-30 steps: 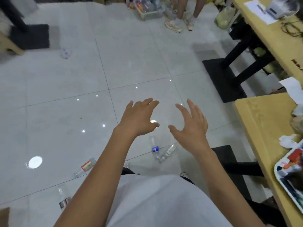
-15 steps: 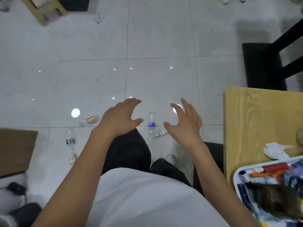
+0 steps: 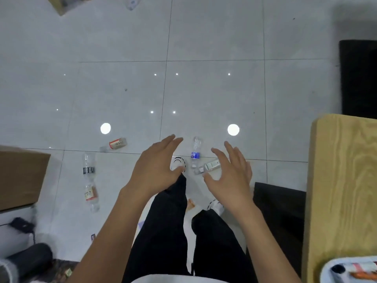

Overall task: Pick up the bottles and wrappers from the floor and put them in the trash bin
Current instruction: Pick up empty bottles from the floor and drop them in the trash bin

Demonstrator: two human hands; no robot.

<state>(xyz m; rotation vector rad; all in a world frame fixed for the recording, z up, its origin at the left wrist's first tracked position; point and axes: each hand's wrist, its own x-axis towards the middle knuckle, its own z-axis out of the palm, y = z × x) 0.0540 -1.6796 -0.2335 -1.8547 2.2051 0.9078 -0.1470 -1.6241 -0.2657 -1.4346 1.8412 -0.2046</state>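
Several clear plastic bottles lie on the grey tiled floor. A blue-labelled bottle (image 3: pixel 195 153) and a white-labelled bottle (image 3: pixel 209 166) lie between my hands, just past my feet. My left hand (image 3: pixel 158 165) and my right hand (image 3: pixel 229 176) hover above them, both empty with fingers spread. Further left lie a red-labelled bottle (image 3: pixel 116 144), a black-labelled bottle (image 3: pixel 88 165) and an orange-labelled bottle (image 3: pixel 90 196). A crumpled wrapper (image 3: pixel 132 3) lies at the far top. No trash bin is in sight.
A wooden table (image 3: pixel 342 190) stands at the right with a tray (image 3: pixel 350 270) on its near corner. A brown cardboard box (image 3: pixel 20 176) sits at the left. Black table feet (image 3: pixel 357 78) rest on the floor at the right.
My view has tilted down and moved forward, so the bottles now lie closer beneath my hands. Both hands stay spread and empty.
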